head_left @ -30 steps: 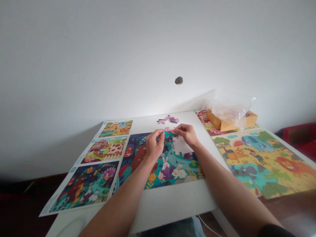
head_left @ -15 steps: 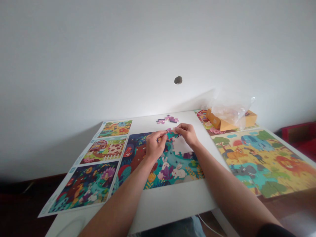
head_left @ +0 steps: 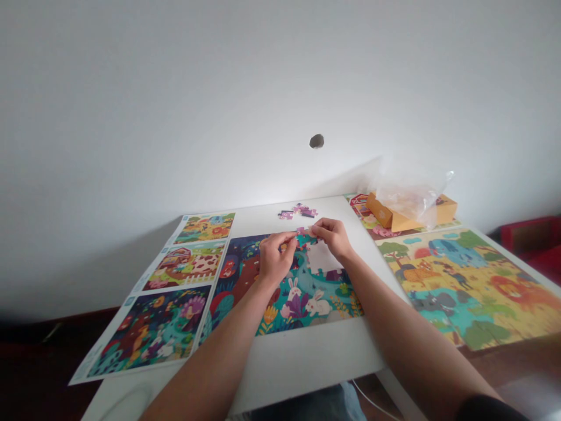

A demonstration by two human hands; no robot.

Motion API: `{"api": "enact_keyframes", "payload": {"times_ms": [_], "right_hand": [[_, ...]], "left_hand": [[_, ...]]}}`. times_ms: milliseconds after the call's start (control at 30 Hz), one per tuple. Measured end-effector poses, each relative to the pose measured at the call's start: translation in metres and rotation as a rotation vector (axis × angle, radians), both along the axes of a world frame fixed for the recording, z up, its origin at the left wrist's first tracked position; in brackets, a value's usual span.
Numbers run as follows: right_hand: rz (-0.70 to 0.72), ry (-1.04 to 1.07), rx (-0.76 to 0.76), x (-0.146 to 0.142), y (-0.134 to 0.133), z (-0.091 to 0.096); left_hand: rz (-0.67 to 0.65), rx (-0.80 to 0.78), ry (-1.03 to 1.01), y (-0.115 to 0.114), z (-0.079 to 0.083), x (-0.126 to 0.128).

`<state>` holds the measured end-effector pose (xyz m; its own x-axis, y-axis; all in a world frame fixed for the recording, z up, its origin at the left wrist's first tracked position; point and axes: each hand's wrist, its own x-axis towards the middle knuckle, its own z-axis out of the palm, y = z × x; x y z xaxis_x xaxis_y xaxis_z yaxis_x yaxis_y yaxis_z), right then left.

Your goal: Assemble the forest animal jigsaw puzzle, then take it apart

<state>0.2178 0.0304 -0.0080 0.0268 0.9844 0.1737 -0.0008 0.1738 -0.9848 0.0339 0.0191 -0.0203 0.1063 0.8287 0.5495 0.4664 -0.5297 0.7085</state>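
Both of my hands meet over the far edge of a dark forest puzzle with white rabbits [head_left: 302, 298]. My left hand [head_left: 274, 257] and my right hand [head_left: 335, 237] pinch a small pink puzzle piece [head_left: 302, 231] between their fingertips. Under my right hand a white gap [head_left: 323, 258] shows in the puzzle where pieces are absent. A few loose pink and purple pieces [head_left: 298, 211] lie on the white table [head_left: 307, 356] just beyond my hands.
A sheet with three reference pictures [head_left: 175, 280] lies on the left. A finished yellow animal puzzle [head_left: 464, 280] covers the right side. Behind it stand an orange box [head_left: 407, 216] and a clear plastic bag [head_left: 412, 190]. A wall rises close behind.
My hands hold almost still; the pinched piece has been lifted slightly and shifted a little between my fingertips.
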Motion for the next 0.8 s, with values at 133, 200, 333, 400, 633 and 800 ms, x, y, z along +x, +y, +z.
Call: {"api": "enact_keyframes", "payload": {"times_ms": [133, 200, 333, 400, 633, 800], "right_hand": [[-0.031, -0.002, 0.024, 0.000, 0.000, -0.001], [-0.052, 0.004, 0.044, 0.001, 0.000, -0.001], [-0.044, 0.048, 0.083, 0.001, 0.000, -0.001], [-0.031, 0.060, 0.081, 0.001, 0.000, -0.002], [-0.023, 0.056, 0.074, -0.001, -0.002, 0.001], [-0.020, 0.061, 0.068, -0.002, -0.005, 0.006]], "left_hand": [[-0.013, 0.032, 0.023, -0.002, 0.005, 0.000], [-0.019, 0.057, 0.044, -0.004, 0.009, 0.000], [-0.036, 0.145, 0.149, -0.008, 0.013, 0.003], [-0.036, 0.158, 0.182, -0.009, 0.013, 0.004], [0.000, 0.155, 0.186, -0.008, 0.009, 0.004], [0.006, 0.148, 0.191, -0.008, 0.010, 0.005]]}}
